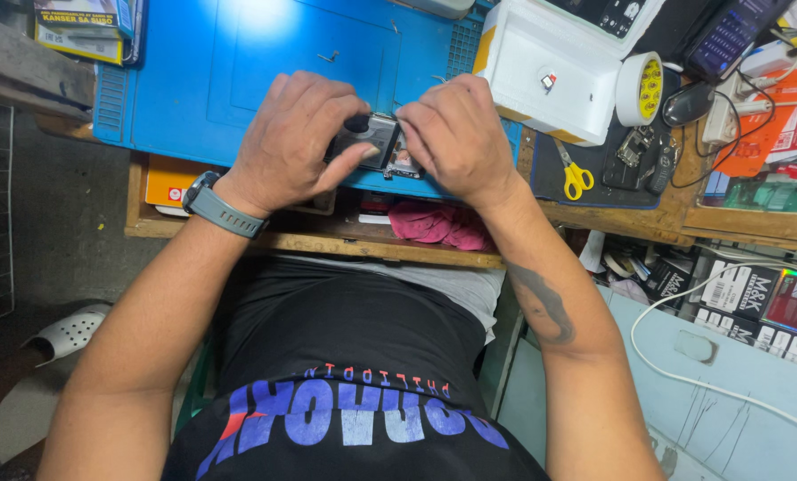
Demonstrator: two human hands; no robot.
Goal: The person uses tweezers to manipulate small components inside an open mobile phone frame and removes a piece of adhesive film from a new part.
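My left hand [296,142] and my right hand [456,134] meet over the near edge of a blue work mat [220,80]. Between them they hold a small opened electronic device [376,142], dark with grey metal parts showing inside. My left thumb and fingers wrap its left side. The fingers of my right hand press on its right end and hide that part. A grey watch [216,207] sits on my left wrist.
A white foam box [550,76] stands right of the mat, with a tape roll [639,87], yellow-handled scissors [575,174] and a dark mouse [686,104] beyond it. A pink cloth [438,223] lies on the shelf under the bench edge. Small boxes and a white cable fill the lower right.
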